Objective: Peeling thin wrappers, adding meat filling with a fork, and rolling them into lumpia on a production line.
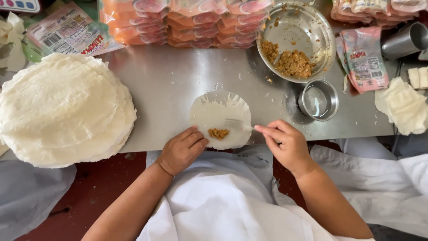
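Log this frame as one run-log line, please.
left hand: flat on wrapper edge | right hand: holds fork over filling | filling bowl, small water bowl behind

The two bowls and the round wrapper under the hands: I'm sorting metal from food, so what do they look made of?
Large bowl and small bowl: likely stainless steel, grey and shiny with reflections. Round wrapper: thin pale dough, matte, translucent at its wavy edge.

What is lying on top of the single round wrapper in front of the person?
On the wrapper lie a small heap of brown filling and a fork held by the right hand. The left hand covers its lower left edge.
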